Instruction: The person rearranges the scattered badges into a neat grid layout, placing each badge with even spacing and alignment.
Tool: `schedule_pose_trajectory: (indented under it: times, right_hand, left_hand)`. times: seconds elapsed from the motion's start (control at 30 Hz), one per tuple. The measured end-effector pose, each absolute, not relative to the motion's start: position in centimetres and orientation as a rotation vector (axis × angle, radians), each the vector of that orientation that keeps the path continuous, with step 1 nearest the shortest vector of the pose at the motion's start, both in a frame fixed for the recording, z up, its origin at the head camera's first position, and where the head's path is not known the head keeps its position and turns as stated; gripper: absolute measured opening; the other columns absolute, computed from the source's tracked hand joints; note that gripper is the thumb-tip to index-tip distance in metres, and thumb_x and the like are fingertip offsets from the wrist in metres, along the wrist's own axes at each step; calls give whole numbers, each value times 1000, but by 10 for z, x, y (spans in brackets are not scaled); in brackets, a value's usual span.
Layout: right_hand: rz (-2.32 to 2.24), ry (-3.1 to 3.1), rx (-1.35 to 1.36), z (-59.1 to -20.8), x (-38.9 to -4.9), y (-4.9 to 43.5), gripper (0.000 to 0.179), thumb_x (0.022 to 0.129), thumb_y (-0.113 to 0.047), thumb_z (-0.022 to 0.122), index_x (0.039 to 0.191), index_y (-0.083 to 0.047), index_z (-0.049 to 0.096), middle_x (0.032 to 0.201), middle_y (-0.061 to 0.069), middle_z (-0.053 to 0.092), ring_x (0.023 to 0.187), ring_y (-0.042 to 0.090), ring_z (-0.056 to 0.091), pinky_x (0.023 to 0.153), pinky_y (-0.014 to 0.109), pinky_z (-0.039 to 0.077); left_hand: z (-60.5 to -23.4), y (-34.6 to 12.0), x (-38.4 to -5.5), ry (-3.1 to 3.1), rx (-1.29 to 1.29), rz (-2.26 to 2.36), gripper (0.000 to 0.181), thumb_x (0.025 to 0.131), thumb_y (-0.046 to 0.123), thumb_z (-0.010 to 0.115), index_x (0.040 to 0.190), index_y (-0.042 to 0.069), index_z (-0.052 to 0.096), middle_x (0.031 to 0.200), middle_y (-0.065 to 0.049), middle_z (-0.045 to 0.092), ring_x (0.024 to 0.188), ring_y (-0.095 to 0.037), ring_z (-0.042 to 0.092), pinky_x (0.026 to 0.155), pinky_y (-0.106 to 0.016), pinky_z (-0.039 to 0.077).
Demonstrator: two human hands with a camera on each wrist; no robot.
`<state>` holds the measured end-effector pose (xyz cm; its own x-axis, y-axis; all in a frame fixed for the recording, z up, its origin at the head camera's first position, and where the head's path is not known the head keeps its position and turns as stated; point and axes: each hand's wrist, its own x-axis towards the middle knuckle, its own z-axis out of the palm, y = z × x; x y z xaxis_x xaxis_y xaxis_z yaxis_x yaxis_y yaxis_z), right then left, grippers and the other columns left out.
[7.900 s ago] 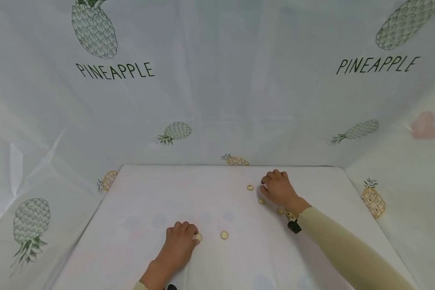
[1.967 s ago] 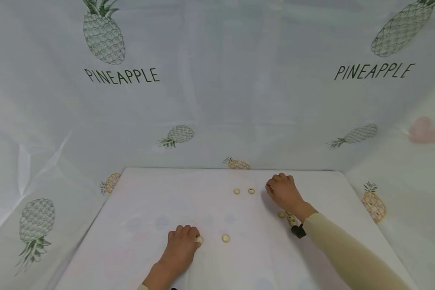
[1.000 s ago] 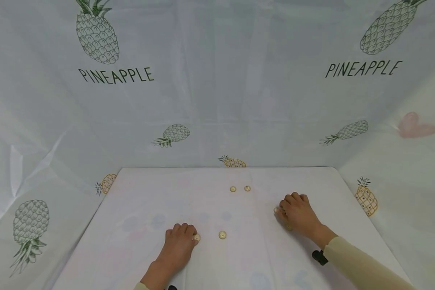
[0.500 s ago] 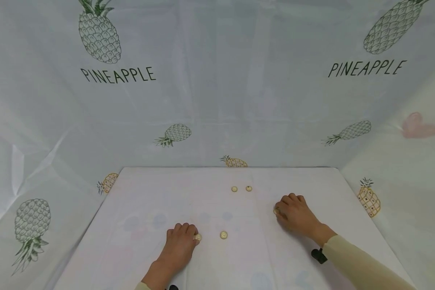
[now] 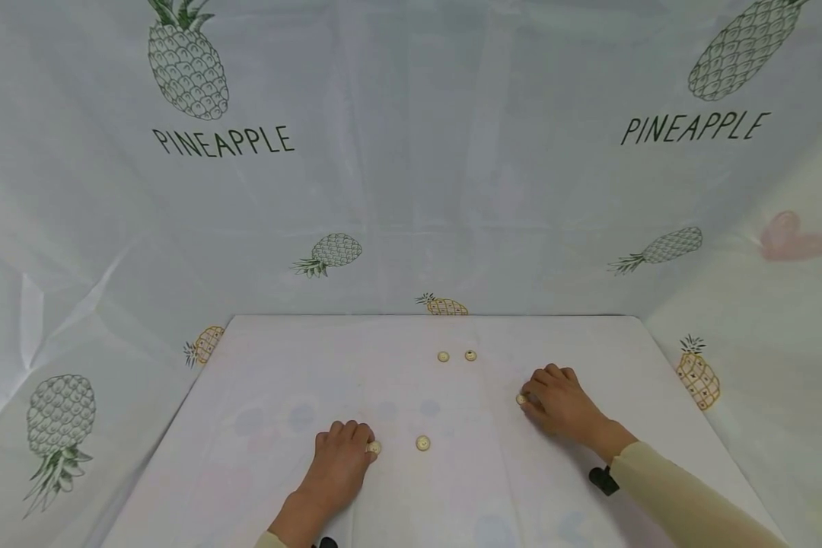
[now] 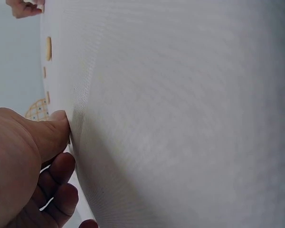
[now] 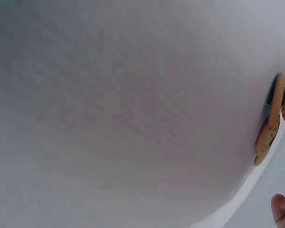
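Observation:
My left hand (image 5: 339, 464) rests low on the white table and pinches a small pale wooden disc (image 5: 374, 448) between thumb and forefinger. In the left wrist view, the thumb (image 6: 52, 133) and curled fingers hide that disc. To its right lies another disc with small dark marks (image 5: 422, 443). My right hand (image 5: 560, 403) is at the table's right side, its fingertips on a disc (image 5: 521, 399). Under that palm, the right wrist view shows overlapping wooden discs (image 7: 268, 135), one with a drawn face, close to the fingers. The head view hides most of them.
Two discs, a left one (image 5: 443, 356) and a right one (image 5: 470, 355), lie side by side near the back of the white-covered table (image 5: 301, 358). Behind it hangs a pineapple-printed cloth (image 5: 411, 190), which also runs along both sides.
A disc that lay near my right hand now lies left of the rear disc. My right hand has come back nearer, down to the discs on the right. The left hand keeps its place.

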<state>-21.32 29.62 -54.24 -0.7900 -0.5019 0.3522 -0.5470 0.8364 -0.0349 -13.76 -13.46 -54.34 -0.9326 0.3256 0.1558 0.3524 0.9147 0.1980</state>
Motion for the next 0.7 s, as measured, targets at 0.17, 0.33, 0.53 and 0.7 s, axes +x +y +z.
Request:
schedule_pose_trajectory:
  times: [0.17,0.33,0.53,0.7]
  right_hand:
    - [184,-2702,805,-541,-216,299,17,90,-25,85,98,-15,74,96,-4,64,92,17,51,87,48,41]
    - [174,-2765,802,-540,-218,298,15,92,-28,83,99,-17,76,98,-6,66,95,17,53,90,49,43]
    - [118,-2704,838,-539,-222,294,17,88,-28,85,94,-17,74,94,-6,61,92,16,49,89,46,41]
    - [17,-2573,898,-538,-229,291,20,87,-30,82,92,-14,70,93,-3,61,91,20,49,87,44,40]
  left_hand:
    - [-547,-135,-139,-2940,-542,-324,25,90,24,83,102,14,64,93,2,60,88,-17,50,77,-43,43]
    - [-547,-136,-139,-2952,-535,-326,23,91,26,82,102,16,64,93,4,60,88,-16,50,78,-42,43]
    - [-545,-136,-138,-2960,-539,-327,23,91,26,82,101,16,64,93,4,59,87,-16,50,78,-42,43]
    - [-545,-136,-137,-2952,-543,-326,23,91,26,82,101,16,64,92,4,59,86,-15,49,78,-42,43]
